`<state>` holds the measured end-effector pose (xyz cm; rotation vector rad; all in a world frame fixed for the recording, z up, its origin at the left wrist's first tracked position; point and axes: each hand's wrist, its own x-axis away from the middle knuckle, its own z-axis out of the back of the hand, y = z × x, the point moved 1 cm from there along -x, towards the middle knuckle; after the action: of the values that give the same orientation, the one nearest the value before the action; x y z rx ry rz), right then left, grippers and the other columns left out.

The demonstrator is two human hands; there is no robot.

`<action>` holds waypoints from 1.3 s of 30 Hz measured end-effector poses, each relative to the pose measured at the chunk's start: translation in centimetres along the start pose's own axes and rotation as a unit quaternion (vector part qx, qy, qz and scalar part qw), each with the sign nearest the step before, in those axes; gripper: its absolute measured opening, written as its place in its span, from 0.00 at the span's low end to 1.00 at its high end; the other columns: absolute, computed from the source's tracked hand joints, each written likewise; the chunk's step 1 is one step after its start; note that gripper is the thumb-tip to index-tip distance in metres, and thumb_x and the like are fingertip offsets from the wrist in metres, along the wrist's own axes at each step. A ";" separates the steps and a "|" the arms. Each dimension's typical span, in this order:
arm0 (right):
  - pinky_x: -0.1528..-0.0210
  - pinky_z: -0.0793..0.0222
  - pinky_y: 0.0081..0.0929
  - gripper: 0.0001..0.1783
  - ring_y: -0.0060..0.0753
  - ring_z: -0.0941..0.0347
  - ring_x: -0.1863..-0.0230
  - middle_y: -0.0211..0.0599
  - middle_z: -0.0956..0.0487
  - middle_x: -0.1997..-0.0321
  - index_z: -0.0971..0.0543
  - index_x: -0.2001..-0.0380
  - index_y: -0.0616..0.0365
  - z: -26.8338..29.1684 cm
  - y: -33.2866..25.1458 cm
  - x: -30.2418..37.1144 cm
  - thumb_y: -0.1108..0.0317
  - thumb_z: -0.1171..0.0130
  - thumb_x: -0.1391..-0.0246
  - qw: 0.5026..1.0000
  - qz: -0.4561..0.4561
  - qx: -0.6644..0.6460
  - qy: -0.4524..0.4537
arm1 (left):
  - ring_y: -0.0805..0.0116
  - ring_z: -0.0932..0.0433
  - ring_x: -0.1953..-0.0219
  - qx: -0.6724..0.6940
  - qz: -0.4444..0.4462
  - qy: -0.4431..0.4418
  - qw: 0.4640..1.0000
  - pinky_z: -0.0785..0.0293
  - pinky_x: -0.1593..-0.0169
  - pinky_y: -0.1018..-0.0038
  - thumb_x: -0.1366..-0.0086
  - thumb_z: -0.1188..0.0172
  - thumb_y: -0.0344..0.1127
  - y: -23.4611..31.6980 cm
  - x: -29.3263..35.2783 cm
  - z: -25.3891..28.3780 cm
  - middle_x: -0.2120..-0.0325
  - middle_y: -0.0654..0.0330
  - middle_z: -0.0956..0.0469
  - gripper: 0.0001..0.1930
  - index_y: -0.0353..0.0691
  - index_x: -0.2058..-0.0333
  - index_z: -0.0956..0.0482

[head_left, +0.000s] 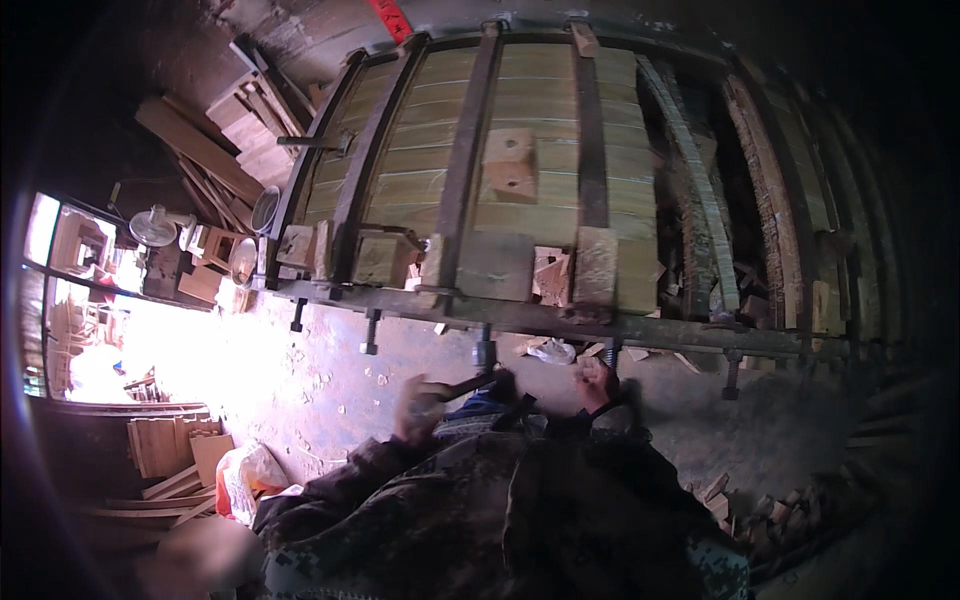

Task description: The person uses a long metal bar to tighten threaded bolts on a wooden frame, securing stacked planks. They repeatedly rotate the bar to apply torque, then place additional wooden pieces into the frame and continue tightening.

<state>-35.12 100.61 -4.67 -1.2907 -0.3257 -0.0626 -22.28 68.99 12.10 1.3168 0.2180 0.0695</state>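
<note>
My left hand (416, 410), smeared by motion, is closed round a dark bar-shaped tool (468, 386). The tool's far end lies just below the head of a clamp bolt (485, 352); whether they touch I cannot tell. To the right, the curled fingers of my right hand (596, 384) are at the lower end of a second, threaded bolt (612, 353), whose head they hide. Both bolts stick out toward me from the long metal beam (530, 318) of a clamping rack. Pale boards (425, 115) lie side by side in it under dark crossbars (468, 140).
A wooden block with two holes (510, 163) rests on the boards, and a hammer (318, 142) at their left end. More bolts (370, 335) hang along the beam. Stacked planks (165, 445) and a white bag (245, 475) lie left; wood scraps (775, 520) lie right.
</note>
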 end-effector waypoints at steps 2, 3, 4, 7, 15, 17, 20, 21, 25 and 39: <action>0.59 0.25 0.27 0.22 0.30 0.23 0.61 0.38 0.20 0.62 0.27 0.51 0.63 -5.3 -5.7 1.8 0.72 0.37 0.49 0.998 -0.068 -0.014 0.008 | 0.58 0.23 0.53 -0.085 -0.069 -0.144 0.984 0.34 0.41 0.61 0.41 0.38 0.33 -0.4 -1.2 2.5 0.54 0.52 0.24 0.15 0.36 0.56 0.26; 0.55 0.25 0.30 0.20 0.32 0.23 0.59 0.40 0.19 0.60 0.26 0.51 0.63 -8.7 -9.1 3.2 0.70 0.38 0.47 0.980 -0.036 -0.196 0.015 | 0.59 0.23 0.53 -0.039 -0.019 -0.210 0.977 0.33 0.42 0.62 0.42 0.38 0.33 -1.4 -2.2 2.9 0.55 0.52 0.23 0.15 0.36 0.56 0.25; 0.51 0.27 0.31 0.21 0.32 0.22 0.56 0.42 0.19 0.58 0.25 0.51 0.64 -10.9 -12.5 4.5 0.67 0.37 0.46 0.995 0.046 -0.084 -0.013 | 0.59 0.23 0.53 0.000 0.015 -0.267 0.964 0.32 0.44 0.63 0.42 0.38 0.34 -2.4 -2.8 3.3 0.55 0.52 0.23 0.14 0.36 0.57 0.24; 0.49 0.28 0.35 0.22 0.39 0.22 0.53 0.48 0.20 0.55 0.24 0.53 0.63 -15.2 -20.9 9.1 0.60 0.35 0.46 0.978 0.157 -0.014 -0.140 | 0.64 0.25 0.49 0.161 0.046 -0.405 0.899 0.30 0.44 0.69 0.37 0.42 0.34 -6.0 -3.6 3.3 0.52 0.53 0.24 0.17 0.38 0.49 0.28; 0.47 0.33 0.45 0.19 0.54 0.27 0.53 0.49 0.22 0.58 0.23 0.56 0.62 -21.6 -24.6 11.5 0.68 0.39 0.54 0.934 0.298 0.197 -0.005 | 0.63 0.25 0.51 0.222 0.034 -0.529 0.818 0.29 0.47 0.69 0.36 0.43 0.34 -8.5 -3.1 3.4 0.55 0.53 0.24 0.17 0.39 0.50 0.29; 0.49 0.32 0.46 0.19 0.54 0.27 0.56 0.51 0.22 0.61 0.23 0.57 0.66 -22.7 -24.1 11.4 0.72 0.44 0.55 0.919 0.342 0.174 0.094 | 0.62 0.25 0.53 0.189 0.023 -0.544 0.817 0.29 0.48 0.68 0.37 0.42 0.34 -7.4 -3.6 4.1 0.57 0.53 0.24 0.16 0.39 0.51 0.28; 0.49 0.33 0.44 0.20 0.50 0.27 0.55 0.46 0.22 0.60 0.22 0.58 0.62 -23.5 -23.9 11.2 0.71 0.44 0.59 0.919 0.288 0.221 0.153 | 0.60 0.25 0.55 0.151 0.000 -0.551 0.820 0.29 0.50 0.67 0.38 0.42 0.35 -6.4 -5.4 5.6 0.59 0.53 0.24 0.15 0.39 0.53 0.28; 0.49 0.33 0.43 0.21 0.48 0.27 0.55 0.43 0.21 0.60 0.21 0.58 0.60 -23.5 -24.1 11.1 0.70 0.43 0.60 0.908 0.282 0.257 0.172 | 0.60 0.25 0.55 0.144 -0.007 -0.555 0.819 0.29 0.50 0.67 0.38 0.42 0.35 -6.4 -6.3 5.8 0.59 0.53 0.24 0.15 0.40 0.53 0.28; 0.52 0.35 0.43 0.19 0.46 0.28 0.57 0.42 0.23 0.63 0.21 0.61 0.58 -23.1 -26.3 10.4 0.76 0.45 0.61 0.884 0.282 0.260 0.268 | 0.58 0.24 0.58 0.130 -0.039 -0.587 0.799 0.29 0.52 0.65 0.40 0.41 0.35 -6.6 -10.5 5.6 0.62 0.53 0.24 0.14 0.40 0.56 0.27; 0.45 0.37 0.52 0.16 0.43 0.24 0.62 0.38 0.20 0.66 0.20 0.63 0.60 -18.4 -27.1 8.3 0.76 0.43 0.62 0.850 0.204 0.323 0.362 | 0.51 0.23 0.67 0.167 -0.150 -0.659 0.718 0.29 0.59 0.61 0.44 0.39 0.37 -7.9 -10.2 -4.5 0.72 0.52 0.23 0.10 0.41 0.65 0.25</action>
<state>-29.65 76.57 18.49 -0.5649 0.5528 -0.0668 -33.75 69.46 4.69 1.3714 -0.8301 -1.2251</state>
